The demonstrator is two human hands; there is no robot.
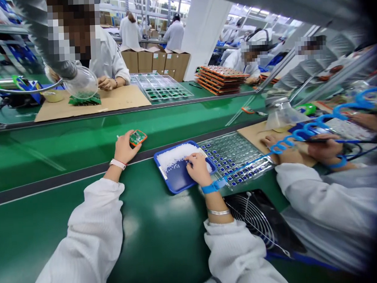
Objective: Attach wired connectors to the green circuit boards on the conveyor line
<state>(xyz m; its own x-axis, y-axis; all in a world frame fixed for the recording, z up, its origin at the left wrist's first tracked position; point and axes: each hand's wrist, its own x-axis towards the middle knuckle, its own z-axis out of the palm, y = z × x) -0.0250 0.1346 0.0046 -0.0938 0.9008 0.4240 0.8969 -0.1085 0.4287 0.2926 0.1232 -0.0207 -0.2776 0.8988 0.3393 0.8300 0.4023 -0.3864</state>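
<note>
My left hand (124, 147) is closed on the edge of a green circuit board (138, 137) with an orange rim, held above the dark edge of the conveyor. Over the blue tray (177, 185) is my right hand (198, 168), with a blue strap at its wrist. Its fingers are bent together at the small white pieces (176, 154) heaped in the tray's far half. Whatever is between these fingertips is too small or too hidden to make out. Bare blue bottom shows in the tray's near part.
A clear tray of blue-topped parts (238, 160) lies right of the blue tray. Nearer stands a black fan (262, 221). A co-worker's hands (324, 147) and a blue coiled hose (299, 134) are at the right. Across the green belt (175, 121), another person sits by stacked orange-edged boards (219, 80).
</note>
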